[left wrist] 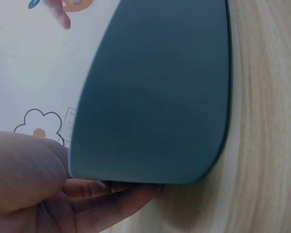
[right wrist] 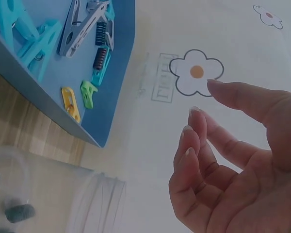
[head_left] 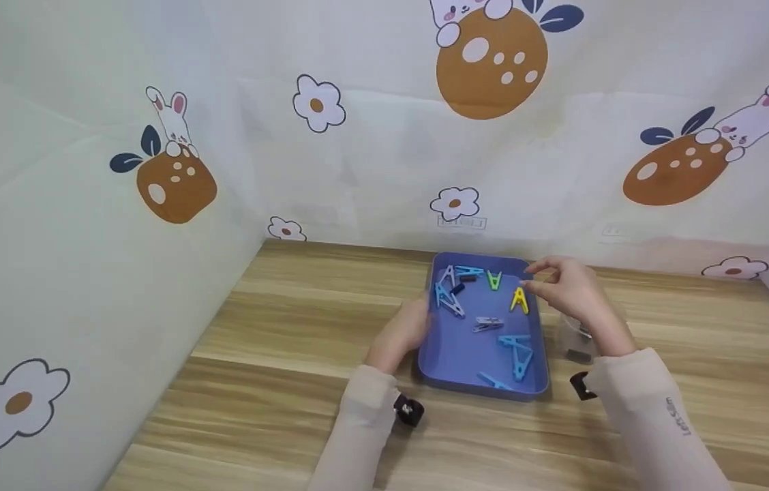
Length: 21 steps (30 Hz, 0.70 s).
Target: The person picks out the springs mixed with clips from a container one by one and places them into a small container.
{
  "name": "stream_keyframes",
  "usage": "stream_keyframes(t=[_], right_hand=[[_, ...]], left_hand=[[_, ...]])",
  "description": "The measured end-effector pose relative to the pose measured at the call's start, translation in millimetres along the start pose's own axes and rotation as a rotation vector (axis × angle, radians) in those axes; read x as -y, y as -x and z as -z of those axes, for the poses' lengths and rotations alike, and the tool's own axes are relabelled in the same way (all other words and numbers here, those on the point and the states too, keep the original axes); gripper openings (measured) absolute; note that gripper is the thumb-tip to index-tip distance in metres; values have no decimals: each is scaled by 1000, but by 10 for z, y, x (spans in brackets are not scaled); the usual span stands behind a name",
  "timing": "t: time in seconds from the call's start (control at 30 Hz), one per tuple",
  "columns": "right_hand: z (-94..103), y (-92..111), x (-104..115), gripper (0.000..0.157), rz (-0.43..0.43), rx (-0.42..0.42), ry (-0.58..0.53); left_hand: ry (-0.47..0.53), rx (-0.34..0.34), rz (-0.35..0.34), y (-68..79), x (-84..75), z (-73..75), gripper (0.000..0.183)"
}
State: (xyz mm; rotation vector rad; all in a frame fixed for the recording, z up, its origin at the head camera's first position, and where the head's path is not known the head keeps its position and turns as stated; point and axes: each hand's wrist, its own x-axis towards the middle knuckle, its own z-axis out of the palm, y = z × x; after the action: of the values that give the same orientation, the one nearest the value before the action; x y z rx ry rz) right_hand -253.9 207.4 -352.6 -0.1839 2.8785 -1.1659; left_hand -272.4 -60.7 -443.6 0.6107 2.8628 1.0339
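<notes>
A blue tray (head_left: 463, 361) holds several plastic clothespins. My left hand (head_left: 406, 326) grips the tray at its left side; in the left wrist view its fingers (left wrist: 111, 206) curl past the end of the tray wall (left wrist: 155, 97). My right hand (head_left: 572, 290) hovers over the tray's far right corner, near a yellow clothespin (head_left: 519, 300) and a green clothespin (head_left: 494, 280). In the right wrist view, its thumb and fingers stand apart with nothing between them. Blue clothespins (head_left: 521, 358) lie at the near right, a grey clothespin (head_left: 488, 324) mid-tray.
Small dark ribbed pieces (right wrist: 101, 58) lie among the clothespins at the tray's far left. Right of the tray, partly behind my right forearm, is a clear plastic container (right wrist: 58, 189) with dark pieces inside. A patterned white sheet (head_left: 371, 157) rises behind the wooden table (head_left: 275, 320).
</notes>
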Motion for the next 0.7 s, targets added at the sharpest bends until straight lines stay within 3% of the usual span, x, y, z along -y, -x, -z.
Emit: stream_keyframes(t=[0.43,0.7], right_hand=[[-239,-216,126,34,25,21,-23],[-363,-346,158,33,22,30,-57]], left_hand=[[-10,2,21,5,8,-5,39],[-43,-21,-35,-15,21,-29,32]])
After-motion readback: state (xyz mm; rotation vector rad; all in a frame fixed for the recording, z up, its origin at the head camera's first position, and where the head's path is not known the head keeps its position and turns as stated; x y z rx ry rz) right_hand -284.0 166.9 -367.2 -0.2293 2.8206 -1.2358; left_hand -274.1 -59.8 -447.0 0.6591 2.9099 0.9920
